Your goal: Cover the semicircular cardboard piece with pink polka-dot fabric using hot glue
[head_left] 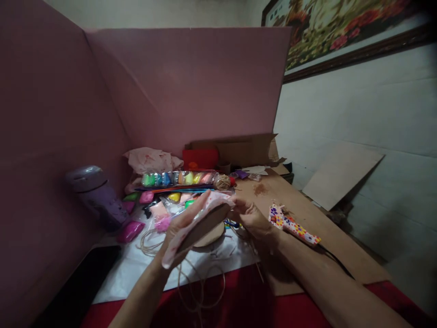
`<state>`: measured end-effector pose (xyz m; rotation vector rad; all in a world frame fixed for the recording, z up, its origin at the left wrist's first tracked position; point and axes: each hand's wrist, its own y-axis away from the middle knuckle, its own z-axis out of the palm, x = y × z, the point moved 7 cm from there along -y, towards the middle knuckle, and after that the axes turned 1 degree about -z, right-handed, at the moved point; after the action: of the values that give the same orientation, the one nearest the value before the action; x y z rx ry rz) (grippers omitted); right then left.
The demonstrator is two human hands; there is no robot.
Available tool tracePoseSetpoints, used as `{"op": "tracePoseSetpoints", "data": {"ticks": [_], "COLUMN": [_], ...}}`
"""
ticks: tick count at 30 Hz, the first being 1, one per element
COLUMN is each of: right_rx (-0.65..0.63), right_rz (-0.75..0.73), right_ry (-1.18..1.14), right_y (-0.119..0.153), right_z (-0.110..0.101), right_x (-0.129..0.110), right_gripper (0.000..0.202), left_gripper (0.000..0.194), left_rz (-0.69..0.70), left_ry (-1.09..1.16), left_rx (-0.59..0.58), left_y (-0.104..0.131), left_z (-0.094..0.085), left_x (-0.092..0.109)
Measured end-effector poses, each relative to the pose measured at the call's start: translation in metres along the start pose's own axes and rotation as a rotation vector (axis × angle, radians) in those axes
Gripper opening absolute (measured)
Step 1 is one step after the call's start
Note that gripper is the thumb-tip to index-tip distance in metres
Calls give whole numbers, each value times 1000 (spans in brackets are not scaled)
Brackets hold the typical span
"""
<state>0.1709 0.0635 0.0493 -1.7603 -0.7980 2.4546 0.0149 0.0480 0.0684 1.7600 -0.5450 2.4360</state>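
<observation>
Between my hands, above the table, is a tilted oval cardboard piece (204,228) with thin white, pink-spotted cloth (214,198) against its far side. My left hand (175,230) is closed around its left edge, over the cloth. At the upper right edge, the fingers of my right hand (251,216) are bent and pinch the cloth. A second, lighter cardboard piece (212,236) lies just below. Loops of twine (201,298) trail over the white sheet (119,282) and red cloth in front. Right of my right hand lies a flower-patterned glue gun (295,228) with a black cord.
A purple bottle (102,200) and a dark flat object (80,284) are at left. Behind my hands are bright clay packets (177,178), a twine ball (222,181) and crumpled cloth (150,159). A cardboard sheet (327,255) covers the right side. Pink panels (191,91) stand behind.
</observation>
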Motion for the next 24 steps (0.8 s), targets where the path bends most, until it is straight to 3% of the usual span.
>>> {"op": "tracePoseSetpoints", "data": {"ticks": [3,4,8,10,14,18,22,24], "right_rx": [-85,-127,-296,-299,-237,-161,101,150], "right_rz": [-34,-50,-161,-213,-255,-238,-92,-23], "right_ry": [147,239,645,786,949,844,439,299], "right_y": [-1,0,4,5,6,6,3,3], "right_z": [-4,-2,15,18,19,16,-4,-6], "right_x": [-17,-21,-28,-30,-34,-36,-26,-15], "right_gripper": [15,12,10,12,9,19,37,45], "left_gripper": [48,49,81,77,53,36,46,49], "left_rz": [-5,-85,-347,-444,-413,-407,-406,-399], "left_ry": [61,100,219,181,5,-35,161,233], "left_rx": [-38,-100,-407,-465,-442,-359,-276,-259], "left_y": [-9,-10,4,13,16,12,10,9], "left_z": [-5,-2,28,37,37,29,26,26], "left_x": [6,0,-22,-31,-35,-38,-34,-31]}}
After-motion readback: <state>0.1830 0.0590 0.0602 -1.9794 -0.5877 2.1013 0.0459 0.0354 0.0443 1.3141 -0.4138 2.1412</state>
